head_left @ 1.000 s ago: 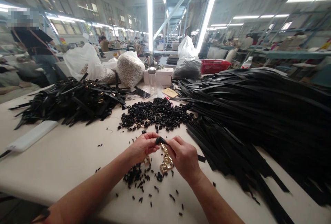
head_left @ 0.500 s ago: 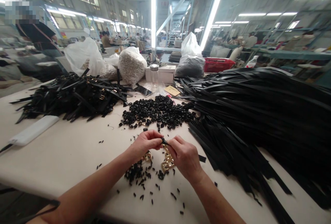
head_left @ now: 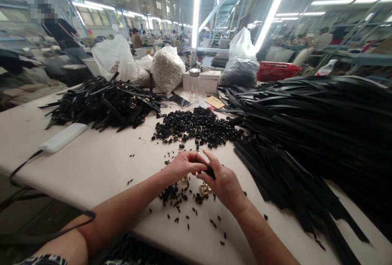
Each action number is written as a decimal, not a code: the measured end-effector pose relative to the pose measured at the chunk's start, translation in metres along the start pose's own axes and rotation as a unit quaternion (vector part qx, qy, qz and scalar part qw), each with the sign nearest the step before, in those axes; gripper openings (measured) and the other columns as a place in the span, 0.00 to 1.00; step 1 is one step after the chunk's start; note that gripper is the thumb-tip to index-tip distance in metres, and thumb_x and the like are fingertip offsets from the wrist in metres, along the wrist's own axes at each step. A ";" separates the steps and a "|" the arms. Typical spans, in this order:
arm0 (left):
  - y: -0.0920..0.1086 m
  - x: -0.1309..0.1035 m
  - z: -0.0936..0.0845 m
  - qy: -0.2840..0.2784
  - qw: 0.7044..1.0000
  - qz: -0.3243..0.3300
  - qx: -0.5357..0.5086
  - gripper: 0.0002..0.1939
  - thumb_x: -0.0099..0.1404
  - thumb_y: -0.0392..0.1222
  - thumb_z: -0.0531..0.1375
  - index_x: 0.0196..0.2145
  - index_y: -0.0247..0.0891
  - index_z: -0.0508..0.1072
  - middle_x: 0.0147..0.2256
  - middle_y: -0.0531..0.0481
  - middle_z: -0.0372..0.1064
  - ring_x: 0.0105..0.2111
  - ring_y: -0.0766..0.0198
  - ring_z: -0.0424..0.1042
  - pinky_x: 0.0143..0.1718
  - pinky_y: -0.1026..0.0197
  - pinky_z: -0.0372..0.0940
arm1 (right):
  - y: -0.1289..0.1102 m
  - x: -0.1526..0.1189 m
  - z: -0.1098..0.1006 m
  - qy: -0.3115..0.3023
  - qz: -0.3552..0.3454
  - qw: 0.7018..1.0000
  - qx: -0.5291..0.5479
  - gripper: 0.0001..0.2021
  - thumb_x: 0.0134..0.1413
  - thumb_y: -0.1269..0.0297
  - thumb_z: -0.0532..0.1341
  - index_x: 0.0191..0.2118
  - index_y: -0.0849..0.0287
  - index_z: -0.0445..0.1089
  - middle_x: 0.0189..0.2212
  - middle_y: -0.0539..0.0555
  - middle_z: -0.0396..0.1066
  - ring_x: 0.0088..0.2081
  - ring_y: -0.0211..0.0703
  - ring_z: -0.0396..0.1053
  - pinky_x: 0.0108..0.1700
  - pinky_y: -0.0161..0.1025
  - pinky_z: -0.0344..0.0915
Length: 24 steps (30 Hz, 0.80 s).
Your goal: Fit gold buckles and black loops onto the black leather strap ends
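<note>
Lower centre: small black bits [head_left: 173, 195] scattered on pale tabletop [head_left: 107, 167]; gold metal buckle [head_left: 204, 190] by right hand [head_left: 226, 182]. Centre: left hand [head_left: 185, 165] pinches short black strip [head_left: 210, 171]; right fingers curve round it, probably steadying, actual grip unclear. Beyond: black loops [head_left: 196, 125] heaped, apparently within easy reach.

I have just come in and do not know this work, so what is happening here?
A person's left hand pinches a partly hidden black piece; the right hand is at it, thumb and forefinger parted. Below, gold pieces show and black bits are scattered on the table. Beyond is a heap of black loops, with a strap pile to its left and long strips to its right.
</note>
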<state>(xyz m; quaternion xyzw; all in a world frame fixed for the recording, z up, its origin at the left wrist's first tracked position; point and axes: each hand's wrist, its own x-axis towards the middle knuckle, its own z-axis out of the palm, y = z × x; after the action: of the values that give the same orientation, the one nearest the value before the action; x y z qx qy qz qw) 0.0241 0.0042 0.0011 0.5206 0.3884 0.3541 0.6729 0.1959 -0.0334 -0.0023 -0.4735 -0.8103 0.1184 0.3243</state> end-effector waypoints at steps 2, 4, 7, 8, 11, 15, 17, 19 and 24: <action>0.001 0.000 -0.003 0.012 0.999 0.004 0.044 0.08 0.49 0.40 0.67 0.28 0.33 0.75 0.21 0.54 0.69 0.21 0.71 0.64 0.24 0.68 0.58 | 0.000 0.001 0.000 0.006 -0.012 1.000 0.002 0.24 0.60 0.58 0.60 0.59 0.58 0.58 0.41 0.57 0.76 0.37 0.49 0.75 0.36 0.38 0.68; 0.003 0.001 -0.007 0.015 0.997 0.006 0.075 0.09 0.50 0.41 0.66 0.26 0.33 0.74 0.20 0.54 0.68 0.21 0.71 0.64 0.23 0.68 0.58 | 0.000 0.002 -0.001 0.014 -0.030 0.999 0.005 0.18 0.61 0.59 0.58 0.54 0.58 0.63 0.43 0.56 0.75 0.40 0.47 0.75 0.40 0.37 0.67; 0.007 0.000 -0.013 0.011 0.994 0.017 0.108 0.10 0.52 0.44 0.66 0.27 0.33 0.74 0.21 0.54 0.68 0.21 0.71 0.65 0.23 0.68 0.58 | 0.001 0.003 -0.002 0.008 -0.037 0.999 -0.018 0.09 0.62 0.62 0.56 0.45 0.58 0.68 0.37 0.54 0.76 0.36 0.44 0.74 0.37 0.36 0.64; 0.008 0.000 -0.014 0.015 0.992 0.023 0.119 0.10 0.52 0.44 0.66 0.27 0.34 0.74 0.21 0.54 0.68 0.21 0.71 0.65 0.24 0.68 0.58 | 0.001 0.003 -0.003 0.003 -0.033 0.999 -0.034 0.07 0.62 0.63 0.56 0.41 0.58 0.69 0.34 0.53 0.75 0.33 0.43 0.73 0.34 0.36 0.62; 0.010 0.000 -0.017 0.026 0.988 0.037 0.148 0.10 0.53 0.45 0.65 0.27 0.34 0.74 0.21 0.54 0.68 0.21 0.71 0.64 0.24 0.68 0.57 | -0.001 0.003 -0.004 -0.003 -0.021 0.997 -0.073 0.05 0.59 0.66 0.56 0.34 0.58 0.68 0.27 0.51 0.71 0.28 0.42 0.70 0.31 0.36 0.58; 0.012 0.002 -0.024 0.017 0.983 0.034 0.181 0.11 0.54 0.45 0.65 0.28 0.34 0.75 0.21 0.54 0.67 0.20 0.71 0.61 0.23 0.68 0.55 | -0.001 0.003 -0.006 -0.006 -0.011 0.996 -0.087 0.04 0.56 0.68 0.55 0.33 0.58 0.67 0.27 0.51 0.70 0.28 0.41 0.68 0.31 0.36 0.56; 0.016 0.002 -0.031 0.018 0.976 0.032 0.216 0.10 0.54 0.45 0.65 0.29 0.34 0.75 0.22 0.54 0.68 0.21 0.71 0.61 0.23 0.67 0.55 | 0.002 0.004 -0.007 -0.001 0.001 0.996 -0.088 0.05 0.54 0.69 0.54 0.34 0.58 0.67 0.27 0.51 0.70 0.28 0.42 0.68 0.31 0.36 0.56; 0.024 -0.002 -0.038 0.025 0.961 0.038 0.273 0.09 0.55 0.44 0.63 0.30 0.35 0.75 0.25 0.53 0.69 0.24 0.69 0.63 0.25 0.67 0.56 | 0.007 0.005 -0.008 0.016 0.020 0.995 -0.093 0.06 0.54 0.69 0.54 0.35 0.59 0.68 0.28 0.52 0.71 0.28 0.42 0.68 0.32 0.36 0.57; 0.036 -0.021 -0.043 -0.035 0.856 0.086 0.509 0.04 0.55 0.40 0.64 0.30 0.39 0.76 0.29 0.52 0.70 0.29 0.64 0.66 0.31 0.64 0.56 | 0.019 0.007 -0.009 0.049 0.047 0.992 -0.108 0.07 0.55 0.69 0.53 0.36 0.58 0.68 0.28 0.52 0.71 0.29 0.43 0.67 0.32 0.37 0.57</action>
<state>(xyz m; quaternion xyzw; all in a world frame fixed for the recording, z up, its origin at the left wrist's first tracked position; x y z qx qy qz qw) -0.0267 0.0111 0.0325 0.8336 0.4442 0.1456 0.2941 0.2126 -0.0188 -0.0026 -0.5483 -0.7786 0.0216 0.3045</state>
